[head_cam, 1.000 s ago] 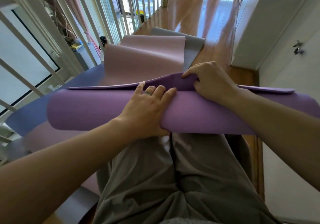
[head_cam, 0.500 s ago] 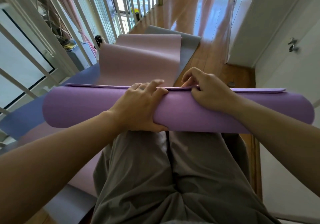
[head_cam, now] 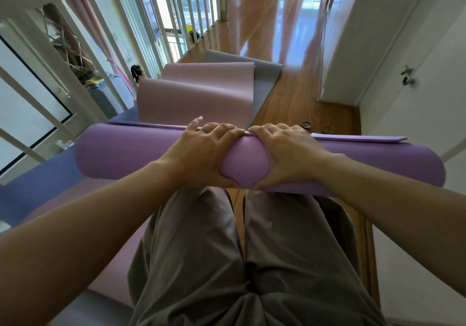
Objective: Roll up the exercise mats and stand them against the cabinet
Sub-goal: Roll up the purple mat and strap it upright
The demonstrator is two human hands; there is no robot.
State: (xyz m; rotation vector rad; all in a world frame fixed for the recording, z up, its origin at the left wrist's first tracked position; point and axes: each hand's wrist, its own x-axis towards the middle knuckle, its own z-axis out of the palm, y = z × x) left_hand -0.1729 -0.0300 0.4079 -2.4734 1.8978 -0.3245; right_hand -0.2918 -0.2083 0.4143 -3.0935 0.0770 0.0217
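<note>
- Nearest you, your trousers [head_cam: 227, 262] fill the lower view. They hide what is under the roll, so I cannot tell whether it rests on your thighs or hangs free.
- Your left hand [head_cam: 199, 154] and right hand [head_cam: 285, 154] sit side by side, nearly touching, at the middle of the purple mat [head_cam: 121, 154]. Each is clamped round the roll, thumb under the near side and fingers curled over the top. I judge you grip at the middle to squeeze the coil tight and balance its length.
- Just past your knuckles, the mat's loose edge [head_cam: 353, 138] lies flat along the far side of the roll. Your fingers likely pin it so the coil cannot spring open. Your fingertips dip out of sight there.
- You see the roll side-on, so neither spiral end shows and its tightness is hard to judge.
- Beyond both hands, a pink mat [head_cam: 196, 96] lies humped and unrolled. A blue mat [head_cam: 45, 179] spreads out left of your left hand, and a grey mat [head_cam: 267, 73] lies farther off. All three still need rolling.
- Past your right hand, small round things [head_cam: 306, 124] sit on the wooden floor [head_cam: 290, 93], too small to identify.
- Farthest out, a white railing [head_cam: 106, 56] stands beyond your left hand and a door handle [head_cam: 406, 76] shows on white panels beyond your right. I cannot tell which surface is the cabinet.
</note>
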